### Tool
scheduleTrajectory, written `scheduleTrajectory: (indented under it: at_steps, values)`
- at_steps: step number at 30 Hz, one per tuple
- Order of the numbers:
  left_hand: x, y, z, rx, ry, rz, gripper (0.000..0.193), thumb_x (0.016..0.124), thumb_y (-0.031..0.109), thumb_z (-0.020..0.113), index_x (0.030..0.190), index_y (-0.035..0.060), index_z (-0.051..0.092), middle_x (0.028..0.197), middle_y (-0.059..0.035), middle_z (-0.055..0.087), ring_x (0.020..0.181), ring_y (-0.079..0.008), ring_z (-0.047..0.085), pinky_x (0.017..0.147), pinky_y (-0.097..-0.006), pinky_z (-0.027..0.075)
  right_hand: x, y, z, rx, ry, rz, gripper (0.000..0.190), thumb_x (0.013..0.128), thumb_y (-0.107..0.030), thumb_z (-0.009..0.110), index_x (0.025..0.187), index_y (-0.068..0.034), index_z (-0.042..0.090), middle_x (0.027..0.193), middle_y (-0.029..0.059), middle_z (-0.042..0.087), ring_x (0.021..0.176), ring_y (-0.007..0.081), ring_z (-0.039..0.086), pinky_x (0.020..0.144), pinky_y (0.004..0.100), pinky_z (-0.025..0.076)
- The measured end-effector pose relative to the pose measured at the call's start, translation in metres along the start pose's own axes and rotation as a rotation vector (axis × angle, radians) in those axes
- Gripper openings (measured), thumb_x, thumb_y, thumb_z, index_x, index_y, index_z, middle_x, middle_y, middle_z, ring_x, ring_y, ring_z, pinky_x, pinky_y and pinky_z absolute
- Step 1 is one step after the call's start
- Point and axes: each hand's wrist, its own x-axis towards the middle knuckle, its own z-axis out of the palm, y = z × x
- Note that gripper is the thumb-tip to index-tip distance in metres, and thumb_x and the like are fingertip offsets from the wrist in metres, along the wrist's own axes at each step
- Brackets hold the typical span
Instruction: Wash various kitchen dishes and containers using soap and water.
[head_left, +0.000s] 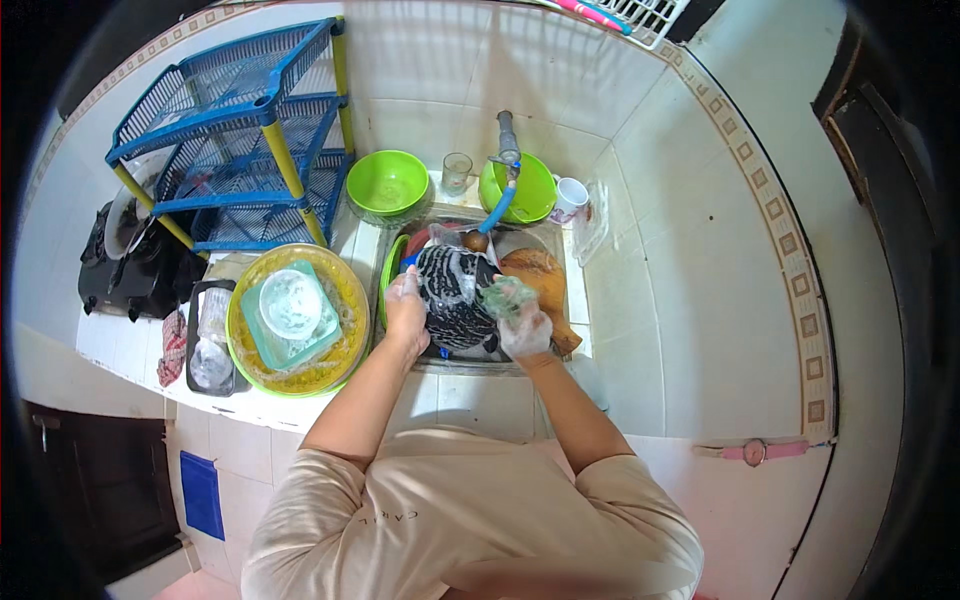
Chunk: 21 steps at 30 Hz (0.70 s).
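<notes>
A dark, round piece of cookware, streaked with white suds, is held over the sink. My left hand grips its left edge, thumb on top. In my soapy right hand is a green scouring pad, held at the right side of the dark piece. Behind it, a wooden cutting board leans at the sink's right side. A green rim shows at the sink's left, and other items under the dark piece are partly hidden. A blue hose hangs from the grey tap above.
On the left stand a yellow basin holding a soapy square teal container and white bowl, a black tray and a blue rack. Behind the sink are green bowls, a glass and a white mug.
</notes>
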Motion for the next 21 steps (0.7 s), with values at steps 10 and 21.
scheduleTrajectory:
  at_steps: [10, 21]
  values:
    - [-0.001, -0.015, 0.005, 0.176, 0.101, 0.110, 0.028, 0.100, 0.026, 0.055, 0.076, 0.0116, 0.054, 0.067, 0.0045, 0.042, 0.062, -0.0087, 0.034, 0.056, -0.0301, 0.032, 0.005, -0.006, 0.002, -0.436, 0.032, -0.181, 0.030, 0.086, -0.013, 0.064, 0.116, -0.016, 0.061, 0.117, 0.0118, 0.058, 0.102, 0.0311, 0.061, 0.076, 0.0371, 0.053]
    - [-0.003, -0.021, 0.018, 0.579, -0.068, 0.467, 0.029, 0.096, 0.024, 0.060, 0.077, 0.0029, 0.059, 0.069, -0.0055, 0.059, 0.065, -0.0140, 0.049, 0.062, -0.0320, 0.043, 0.039, -0.052, 0.014, -0.160, -0.037, -0.213, 0.022, 0.081, -0.007, 0.061, 0.102, -0.008, 0.069, 0.118, 0.0115, 0.063, 0.105, 0.0306, 0.060, 0.088, 0.0373, 0.047]
